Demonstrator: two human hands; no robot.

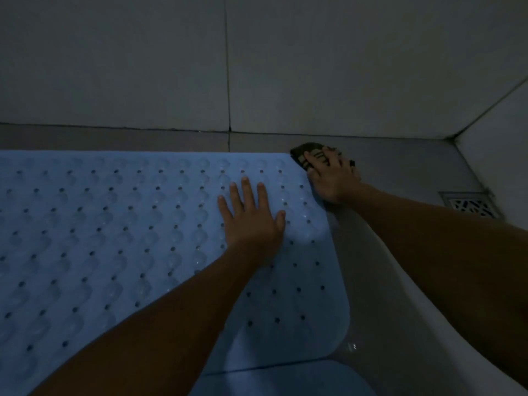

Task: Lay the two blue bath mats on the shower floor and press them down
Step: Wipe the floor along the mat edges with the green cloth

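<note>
Nearest mat: a second blue rubber bath mat (pixel 285 380) shows as a strip at the bottom edge of the view. It lies on the floor, and the far mat's near edge meets or slightly overlaps it; I cannot tell which in this dim light.

Main mat: a large pale blue rubber bath mat with rows of small round holes and raised bumps (pixel 114 238) lies spread flat over the grey shower floor (pixel 400 172). Its rounded corner on the right sits near the wall.

Left hand: the left hand (pixel 251 218) lies palm down on the main mat near its right end, fingers straight and spread, pressing on the surface and gripping nothing.

Right hand: the right hand (pixel 331 178) reaches just past the mat's far right corner, its fingers curled over a small dark patterned object (pixel 310 157) on the floor. It is too dark to tell what the object is.

Floor drain: a square metal drain grate with a cut-out pattern (pixel 471 205) sits in the floor to the right, well apart from the mats.

Wall: large grey wall tiles (pixel 143 67) rise behind the mats.

Progress: both mats appear laid down, so the placing looks done. Pressing seems under way at the right end of the main mat. I would judge the rest of that mat, and the nearer mat, still need pressing.
</note>
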